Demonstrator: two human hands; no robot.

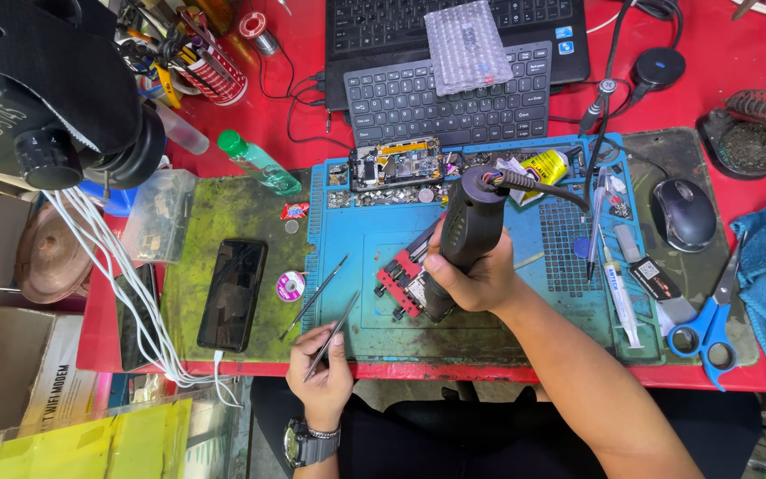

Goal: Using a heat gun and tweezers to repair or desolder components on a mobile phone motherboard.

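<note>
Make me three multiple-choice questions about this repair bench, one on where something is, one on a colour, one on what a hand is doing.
1. Where does the black phone lie?
A. green mat
B. laptop
C. blue towel

2. What colour are the scissors' handles?
A. red
B. blue
C. yellow

3. What does the right hand hold?
A. computer mouse
B. nothing
C. black heat tool

Answers: 1 A, it rests on the green mat left of the blue one. 2 B, the handles are blue. 3 C, the hand grips the tool over the clamped board.

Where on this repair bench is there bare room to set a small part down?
Free: blue mat along its near edge, below the red clamp; green mat above the black phone. Crowded: tray strip by the opened phone, and the tools beside the mouse.
</note>
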